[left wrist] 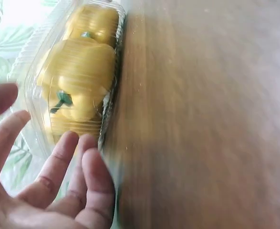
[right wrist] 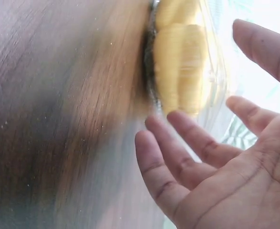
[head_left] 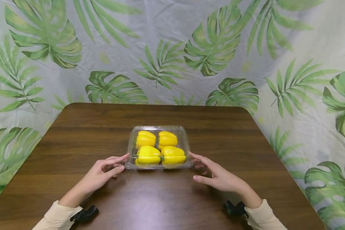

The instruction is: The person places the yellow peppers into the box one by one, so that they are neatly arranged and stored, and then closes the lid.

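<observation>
A clear plastic clamshell container [head_left: 158, 128] sits on the table with its lid down. Several yellow bell peppers [head_left: 148, 155] lie inside in two rows; green stems [left wrist: 62, 100] show in the left wrist view. At the container's left side is my left hand [head_left: 102, 172], its fingertips at or very near the wall. My right hand [head_left: 218, 175] is at the opposite side, fingertips likewise close to the wall. Both hands have relaxed, spread fingers and grip nothing. Whether the fingertips actually touch the plastic, I cannot tell.
The dark brown wooden table [head_left: 83, 137] has rounded far corners. Behind it and along its sides hangs a pale cloth [head_left: 166, 28] printed with green leaves. Black straps with small devices [head_left: 86, 213] are on both wrists, beside cream sleeves.
</observation>
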Demonstrator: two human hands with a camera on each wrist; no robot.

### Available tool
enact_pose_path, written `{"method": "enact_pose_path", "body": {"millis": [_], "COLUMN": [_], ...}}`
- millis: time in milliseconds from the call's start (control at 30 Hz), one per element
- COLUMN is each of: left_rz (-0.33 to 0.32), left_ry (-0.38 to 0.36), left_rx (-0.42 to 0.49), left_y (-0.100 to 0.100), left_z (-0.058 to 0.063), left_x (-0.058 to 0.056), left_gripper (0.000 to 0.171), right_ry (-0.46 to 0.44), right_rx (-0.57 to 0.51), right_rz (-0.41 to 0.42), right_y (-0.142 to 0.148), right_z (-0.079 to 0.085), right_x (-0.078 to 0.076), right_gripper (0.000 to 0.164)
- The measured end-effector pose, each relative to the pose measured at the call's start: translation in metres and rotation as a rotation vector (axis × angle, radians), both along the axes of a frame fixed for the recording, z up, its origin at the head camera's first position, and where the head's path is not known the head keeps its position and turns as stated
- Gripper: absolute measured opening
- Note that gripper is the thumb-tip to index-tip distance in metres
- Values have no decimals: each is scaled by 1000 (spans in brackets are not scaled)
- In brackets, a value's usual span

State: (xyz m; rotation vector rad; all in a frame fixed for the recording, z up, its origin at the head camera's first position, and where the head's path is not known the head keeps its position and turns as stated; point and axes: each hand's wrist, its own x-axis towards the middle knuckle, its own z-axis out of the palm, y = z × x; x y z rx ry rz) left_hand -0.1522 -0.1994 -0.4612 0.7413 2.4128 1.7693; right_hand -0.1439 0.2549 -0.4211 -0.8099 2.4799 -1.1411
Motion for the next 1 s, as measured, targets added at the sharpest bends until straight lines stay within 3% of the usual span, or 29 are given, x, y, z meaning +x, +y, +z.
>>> {"method": "enact_pose_path", "body": {"millis": [233,367,467,600,767,1000], "left_rz": [210,253,217,143,35,-75], "left_ry": [-91,-142,-145,-138,-186,-233], "left_rx": [-20,4,32,35,32,86], "left_y": [9,14,16,18,19,18], "left_z": [6,10,11,11,8,5], "left_x": [-4,-4,-6,-8,-10,-12], "left_gripper": [33,33,34,45,68,77], "right_ry": [-38,-62,-96,-149,-198,-280], "right_rx": [-97,-157,-189,-222,-224,-247], "right_rz": [-24,-69,-115,-139,-106,-51], "right_y": [-1,-6,-11,-18,-22,-22], "right_z": [-3,-6,-8,-10,-9,-11], "right_x": [-12,-20,-26,-31,-33,-39], "right_gripper": [55,44,38,48,76,86]}}
